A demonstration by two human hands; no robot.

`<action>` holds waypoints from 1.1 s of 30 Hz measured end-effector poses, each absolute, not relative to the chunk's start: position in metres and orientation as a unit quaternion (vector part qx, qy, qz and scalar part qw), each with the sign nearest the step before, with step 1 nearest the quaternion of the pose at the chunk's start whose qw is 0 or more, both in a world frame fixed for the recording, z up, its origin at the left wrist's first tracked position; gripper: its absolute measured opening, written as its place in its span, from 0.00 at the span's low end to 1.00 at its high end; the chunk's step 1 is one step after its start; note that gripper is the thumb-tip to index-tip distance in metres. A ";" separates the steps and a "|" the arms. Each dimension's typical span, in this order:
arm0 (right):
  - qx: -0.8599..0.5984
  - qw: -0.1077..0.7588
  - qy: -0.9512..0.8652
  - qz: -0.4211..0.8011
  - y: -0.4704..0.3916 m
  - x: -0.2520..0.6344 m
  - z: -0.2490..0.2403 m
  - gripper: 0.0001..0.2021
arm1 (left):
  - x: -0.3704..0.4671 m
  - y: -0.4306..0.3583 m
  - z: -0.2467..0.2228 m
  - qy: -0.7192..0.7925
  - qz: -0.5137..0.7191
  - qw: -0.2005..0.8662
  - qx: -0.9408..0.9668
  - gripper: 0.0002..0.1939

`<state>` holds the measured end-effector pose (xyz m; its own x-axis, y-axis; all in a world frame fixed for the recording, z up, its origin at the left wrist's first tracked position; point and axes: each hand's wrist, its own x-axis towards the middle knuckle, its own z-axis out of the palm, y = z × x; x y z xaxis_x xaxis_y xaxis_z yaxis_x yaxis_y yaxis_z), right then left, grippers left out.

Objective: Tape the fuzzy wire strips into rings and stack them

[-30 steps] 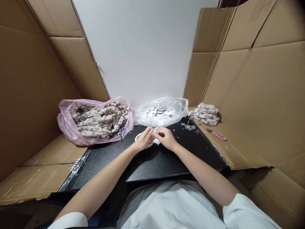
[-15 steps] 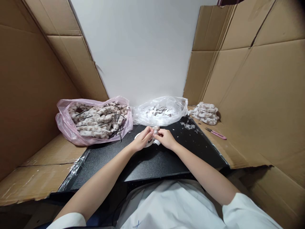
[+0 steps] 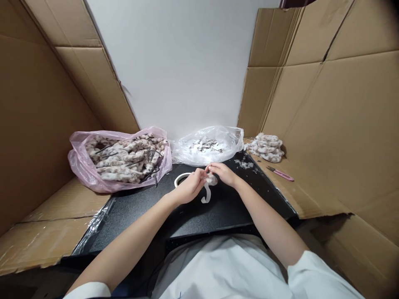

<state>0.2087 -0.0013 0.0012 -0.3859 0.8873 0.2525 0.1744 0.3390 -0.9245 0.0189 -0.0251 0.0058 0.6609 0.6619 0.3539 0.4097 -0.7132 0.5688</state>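
My left hand (image 3: 190,187) is closed in a pinch on a small grey-white furry piece (image 3: 212,180) above the black tabletop (image 3: 140,211). A white strip (image 3: 206,194), which looks like tape, hangs from the piece and curls at its lower end. My right hand (image 3: 225,173) bends over the far side of the piece, its fingertips meeting those of my left hand; their exact hold is partly hidden. Below and left of my left hand lies a white ring (image 3: 178,178), like a tape roll, partly covered by that hand.
A pink bag (image 3: 75,160) of furry strips with dark cords stands at the left. Behind my hands lies a clear bag (image 3: 181,153) with scraps. To the right are a furry stack (image 3: 267,147), pink thread snips (image 3: 282,173) and loose fluff (image 3: 245,164). Cardboard walls (image 3: 311,108) flank the table.
The furry piece has dropped lower and turned between my hands. My right hand has lifted and curved over it. The white strip now dangles freely, and more of the white ring shows.
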 end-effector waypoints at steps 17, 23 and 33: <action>-0.448 0.343 -0.464 0.683 -0.011 0.204 0.014 0.07 | 0.028 -0.018 0.018 0.251 0.256 0.146 0.922 0.04; -0.480 0.442 -0.488 0.579 -0.016 0.203 0.013 0.18 | 0.030 -0.019 0.009 0.276 0.248 0.097 0.924 0.08; -0.451 0.525 -0.588 0.419 -0.016 0.201 0.001 0.18 | 0.031 -0.021 -0.007 0.349 0.350 0.183 0.850 0.07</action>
<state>0.2006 -0.0156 0.0005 -0.0426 0.9698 0.2401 0.0903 0.2431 -0.9658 0.0313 -0.0210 -0.0071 0.5115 0.7216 0.4666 0.4664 -0.6892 0.5545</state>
